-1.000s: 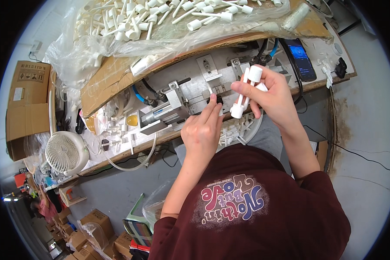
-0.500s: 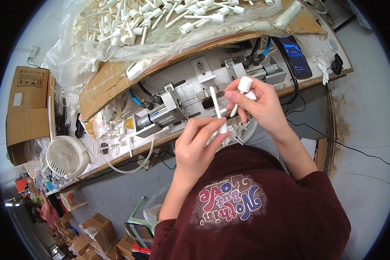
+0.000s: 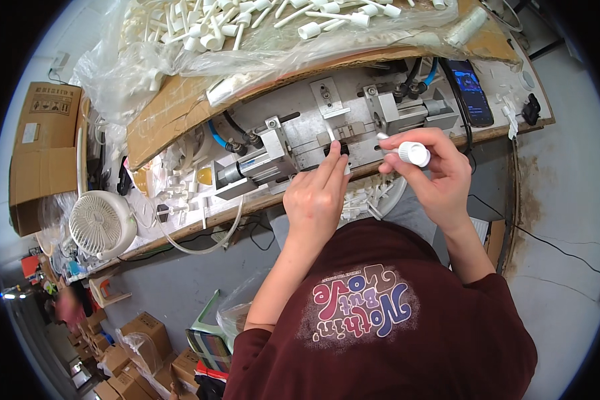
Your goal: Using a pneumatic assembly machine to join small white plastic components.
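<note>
My left hand is at the metal fixture mid-bench, fingers pressed together on a white capped stick. The stick's thin end points away from me past my fingertips, and its cap is mostly hidden under them. To the right, my right hand is closed around another white capped stick, its ridged cap turned up toward me. A second small white end shows beside my right fingertips; how many pieces this hand holds is hard to tell.
Metal clamp cylinders flank the fixture, one left and one right. Behind them, cardboard and plastic film carry a heap of white capped sticks. A phone lies at right, a fan at left, and white pieces below the bench edge.
My left hand has moved forward with its stick, down to the fixture. My right hand has shifted right and its stick's cap has tipped toward me.
</note>
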